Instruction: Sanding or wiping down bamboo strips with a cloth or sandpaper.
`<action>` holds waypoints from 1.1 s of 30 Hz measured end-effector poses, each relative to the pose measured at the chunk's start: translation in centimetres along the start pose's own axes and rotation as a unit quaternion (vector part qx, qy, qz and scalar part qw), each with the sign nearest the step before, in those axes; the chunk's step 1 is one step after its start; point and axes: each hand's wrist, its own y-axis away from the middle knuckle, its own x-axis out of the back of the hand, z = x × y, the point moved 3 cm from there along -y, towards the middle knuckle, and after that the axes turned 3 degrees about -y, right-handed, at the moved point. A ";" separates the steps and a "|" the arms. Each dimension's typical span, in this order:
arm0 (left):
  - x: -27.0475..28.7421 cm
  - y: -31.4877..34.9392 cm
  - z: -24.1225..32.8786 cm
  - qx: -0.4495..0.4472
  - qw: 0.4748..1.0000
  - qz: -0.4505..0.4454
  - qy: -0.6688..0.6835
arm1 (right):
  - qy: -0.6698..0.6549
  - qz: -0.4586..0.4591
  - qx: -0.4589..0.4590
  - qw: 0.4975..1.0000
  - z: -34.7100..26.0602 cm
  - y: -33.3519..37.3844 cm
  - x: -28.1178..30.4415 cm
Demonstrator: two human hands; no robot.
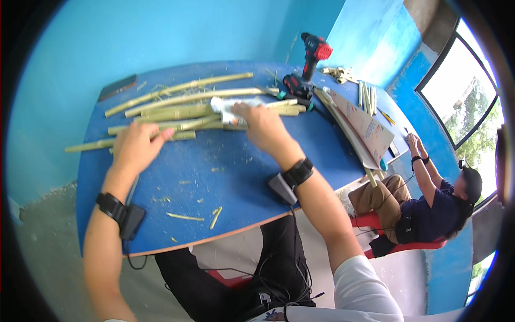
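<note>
Several pale green-yellow bamboo sticks (182,112) lie side by side across the blue table. At their left part, my left hand (135,146) is closed over one stick, with its thumb pointing right along the bamboo. My right hand (265,131) grips a crumpled white cloth (221,107), pressed against the sticks near their right part. My right fingertips are partly hidden in the cloth. Behind my hands, two longer sticks (188,86) lie at a slant. The sticks' undersides and some ends are covered.
A black and red cordless drill (308,64) stands behind the sticks, beside green-handled pliers (289,96). A cardboard sheet (359,123) leans to the right, near more sticks (367,97). Bamboo scraps (185,217) litter the table. Another person (434,198) sits at the right.
</note>
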 end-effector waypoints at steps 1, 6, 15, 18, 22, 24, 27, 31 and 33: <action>-0.1 0.1 -0.2 -0.009 1.000 0.003 0.005 | -0.024 0.016 0.027 0.999 -0.5 0.1 -0.4; -1.4 0.6 -1.6 -0.027 0.999 -0.003 0.028 | -0.087 -0.031 0.079 0.993 -4.7 0.2 -2.6; -1.5 1.1 -1.0 -0.033 0.999 0.019 0.011 | -0.004 -0.054 -0.117 0.992 1.1 1.3 -1.2; -1.4 1.6 -2.3 -0.020 1.000 -0.007 -0.003 | -0.058 -0.129 -0.058 0.988 -2.8 0.2 -1.9; -2.1 1.1 -2.0 -0.032 0.999 -0.010 0.021 | -0.105 -0.041 0.079 0.990 -4.4 0.6 -3.6; -1.7 1.2 -2.1 -0.032 0.999 -0.008 0.019 | -0.081 -0.102 -0.104 0.986 -2.6 0.4 -2.9; -1.6 0.9 -1.7 -0.029 0.999 -0.005 0.017 | 0.004 -0.009 -0.106 0.994 2.1 1.1 -1.6; -2.0 0.7 -1.9 -0.017 0.999 -0.026 0.006 | 0.011 -0.020 -0.092 0.995 1.4 0.8 -1.7; -1.8 0.8 -2.4 -0.010 0.999 -0.032 -0.003 | -0.077 -0.084 -0.095 0.989 -2.4 -0.1 -2.6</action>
